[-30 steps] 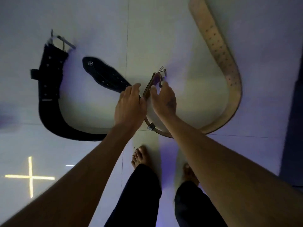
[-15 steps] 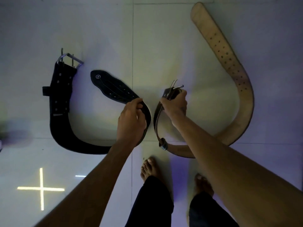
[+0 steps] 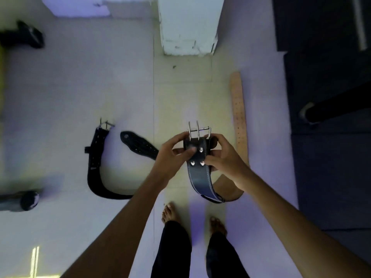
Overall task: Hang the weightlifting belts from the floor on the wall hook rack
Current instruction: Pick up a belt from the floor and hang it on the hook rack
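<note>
I hold the buckle end of the tan leather belt (image 3: 200, 177) lifted off the floor; its outer face looks dark with white stitching and rivets, and its metal buckle (image 3: 198, 130) points up. My left hand (image 3: 172, 155) and my right hand (image 3: 222, 155) both grip that end from either side. The belt's tan tail (image 3: 239, 109) still lies on the floor to the right. A black belt (image 3: 94, 169) lies curved on the floor to the left, its buckle at the far end. No hook rack is in view.
A white pillar base (image 3: 188, 37) stands ahead. Dark mats (image 3: 331, 157) cover the floor on the right. Dark equipment feet (image 3: 30, 199) sit at the left edge. My bare feet (image 3: 170, 211) stand on the pale tiles below the belt.
My left hand let go of the black belt and joined the right on the tan belt's buckle end, which has been raised off the floor. The view has pulled back and up.
</note>
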Demonstrator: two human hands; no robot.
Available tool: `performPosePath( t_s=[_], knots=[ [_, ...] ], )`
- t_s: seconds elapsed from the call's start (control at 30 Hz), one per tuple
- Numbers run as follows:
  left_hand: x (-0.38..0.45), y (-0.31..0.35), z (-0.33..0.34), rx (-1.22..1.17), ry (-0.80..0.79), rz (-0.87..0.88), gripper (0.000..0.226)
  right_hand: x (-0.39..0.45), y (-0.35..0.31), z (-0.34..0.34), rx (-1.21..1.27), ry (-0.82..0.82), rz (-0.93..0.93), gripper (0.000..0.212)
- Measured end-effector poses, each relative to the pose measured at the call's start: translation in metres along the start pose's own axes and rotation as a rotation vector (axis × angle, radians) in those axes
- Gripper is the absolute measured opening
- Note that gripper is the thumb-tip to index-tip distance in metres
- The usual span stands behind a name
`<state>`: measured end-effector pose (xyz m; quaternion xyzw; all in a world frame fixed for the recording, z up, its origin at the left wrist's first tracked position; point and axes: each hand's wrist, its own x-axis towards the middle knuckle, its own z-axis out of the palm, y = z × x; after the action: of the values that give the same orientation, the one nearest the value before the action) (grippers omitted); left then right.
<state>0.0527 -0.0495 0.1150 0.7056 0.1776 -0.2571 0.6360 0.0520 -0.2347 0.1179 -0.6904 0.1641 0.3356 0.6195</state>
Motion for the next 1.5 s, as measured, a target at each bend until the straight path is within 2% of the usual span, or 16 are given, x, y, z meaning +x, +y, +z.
performPosePath(
  t_s=[0.1, 0.23, 0.37, 0.47, 0.63, 0.73, 0.83, 0.87, 0.93, 1.07, 1.13, 1.23, 1.37, 1.43, 1.5],
  knots=[
    [-0.044, 0.082, 0.006, 0.055, -0.01, 0.116, 0.049, -0.056, -0.068, -0.027, -0.011, -0.006, -0.05, 0.034],
    [-0.107, 0.218, 0.023, 0.19, -0.011, 0.339, 0.052, -0.142, -0.18, -0.054, 0.021, 0.035, -0.154, 0.048],
    [-0.163, 0.35, 0.036, 0.139, 0.022, 0.52, 0.068, -0.213, -0.289, -0.078, 0.063, 0.075, -0.33, 0.049],
    [-0.196, 0.427, 0.038, 0.18, 0.06, 0.653, 0.059, -0.257, -0.363, -0.092, 0.054, 0.101, -0.486, 0.038],
    [-0.251, 0.534, 0.028, 0.197, 0.142, 0.907, 0.055, -0.336, -0.47, -0.102, 0.032, 0.165, -0.715, 0.054],
    [-0.287, 0.586, 0.021, 0.199, 0.241, 1.011, 0.066, -0.375, -0.524, -0.096, 0.003, 0.227, -0.836, 0.053],
    [-0.318, 0.634, 0.011, 0.141, 0.315, 0.98, 0.076, -0.406, -0.571, -0.083, -0.002, 0.264, -0.929, 0.055],
    [-0.327, 0.65, 0.006, 0.114, 0.306, 0.936, 0.073, -0.414, -0.585, -0.078, 0.003, 0.271, -0.959, 0.056],
    [-0.342, 0.677, -0.006, 0.096, 0.199, 0.905, 0.051, -0.428, -0.61, -0.069, 0.007, 0.281, -1.014, 0.056],
    [-0.372, 0.723, -0.024, -0.042, 0.065, 1.002, 0.022, -0.448, -0.654, -0.055, -0.003, 0.292, -1.125, 0.066],
    [-0.387, 0.744, -0.027, -0.076, 0.052, 1.062, 0.026, -0.459, -0.673, -0.049, -0.011, 0.338, -1.166, 0.068],
    [-0.399, 0.773, -0.025, -0.125, 0.108, 1.129, 0.033, -0.474, -0.697, -0.044, 0.08, 0.441, -1.24, 0.049],
    [-0.42, 0.817, -0.017, -0.116, 0.154, 1.307, 0.021, -0.501, -0.729, -0.046, 0.206, 0.56, -1.308, 0.039],
    [-0.434, 0.84, -0.013, -0.121, 0.181, 1.389, 0.021, -0.518, -0.744, -0.051, 0.123, 0.53, -1.3, 0.033],
    [-0.447, 0.86, -0.012, -0.152, 0.215, 1.447, 0.021, -0.527, -0.755, -0.059, 0.004, 0.419, -1.292, 0.024]
  ],
)
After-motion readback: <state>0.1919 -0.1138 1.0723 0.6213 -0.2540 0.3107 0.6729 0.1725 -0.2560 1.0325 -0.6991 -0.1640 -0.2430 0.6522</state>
